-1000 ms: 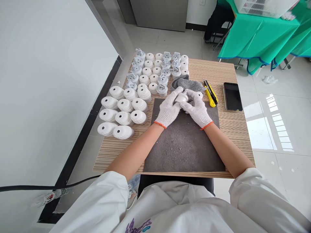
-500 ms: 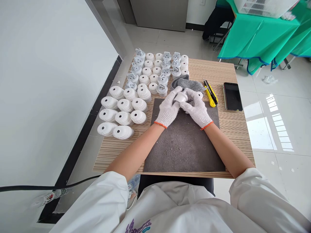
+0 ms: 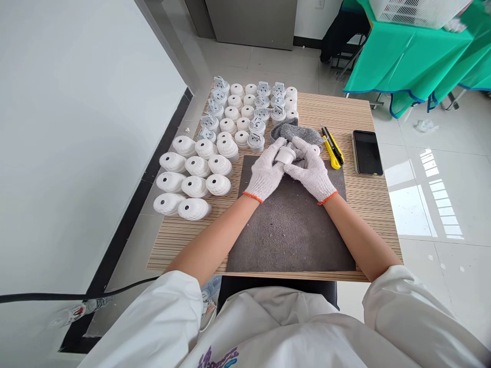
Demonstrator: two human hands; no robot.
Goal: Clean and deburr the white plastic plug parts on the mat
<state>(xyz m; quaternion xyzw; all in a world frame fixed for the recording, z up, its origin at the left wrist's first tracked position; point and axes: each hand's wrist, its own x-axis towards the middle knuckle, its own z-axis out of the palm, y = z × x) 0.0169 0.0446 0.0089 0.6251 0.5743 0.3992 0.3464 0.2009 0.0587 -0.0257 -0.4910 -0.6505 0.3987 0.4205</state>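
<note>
Both my hands wear white knit gloves with orange cuffs. My left hand (image 3: 266, 174) and my right hand (image 3: 311, 171) are closed together around one small white plastic part (image 3: 286, 154), held just above the far edge of the dark grey mat (image 3: 289, 225). A second small white piece (image 3: 315, 150) shows past my right fingers. Most of the held part is hidden by my fingers.
Several white ribbed caps (image 3: 195, 174) lie left of the mat, with rows of small white and grey parts (image 3: 249, 110) behind them. A grey cloth (image 3: 295, 131), a yellow utility knife (image 3: 333, 148) and a black phone (image 3: 367, 152) lie on the wooden table (image 3: 368, 199). A green-covered table (image 3: 414, 56) stands far right.
My hands have shifted only slightly around the white part, turning it a little. Nothing else on the table has moved.
</note>
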